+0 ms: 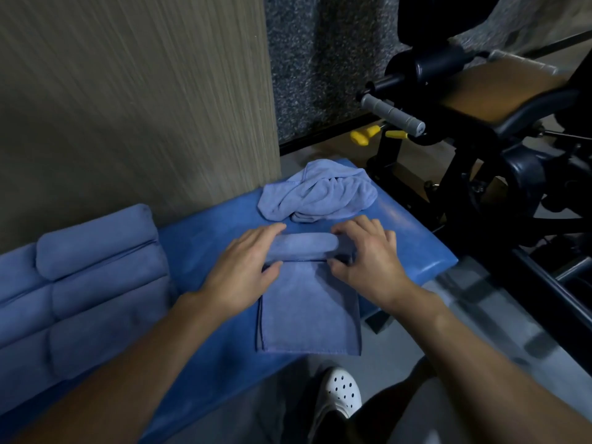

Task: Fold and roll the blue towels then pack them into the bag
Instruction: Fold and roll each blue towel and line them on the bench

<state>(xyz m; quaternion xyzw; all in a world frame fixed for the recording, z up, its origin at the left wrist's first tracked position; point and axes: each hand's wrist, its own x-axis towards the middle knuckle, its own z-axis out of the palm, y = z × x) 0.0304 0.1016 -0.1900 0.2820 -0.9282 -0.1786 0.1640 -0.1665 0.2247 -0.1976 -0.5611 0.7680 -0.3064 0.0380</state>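
Note:
A folded blue towel point(309, 309) lies lengthwise on the blue padded bench point(413, 251), its far end rolled into a short cylinder point(302, 246). My left hand point(245, 272) grips the roll's left end and my right hand point(368, 256) grips its right end, fingers over the top and thumbs on the near side. Behind the roll sits a crumpled blue towel point(320, 195). Several rolled blue towels point(96, 251) are stacked at the left of the bench. No bag is in view.
A wood-grain panel point(128, 107) rises behind the bench. Black exercise equipment with a grey handle point(392, 115) and yellow knobs point(363, 136) stands at the right. A white perforated shoe point(339, 390) rests on the floor below the bench's near edge.

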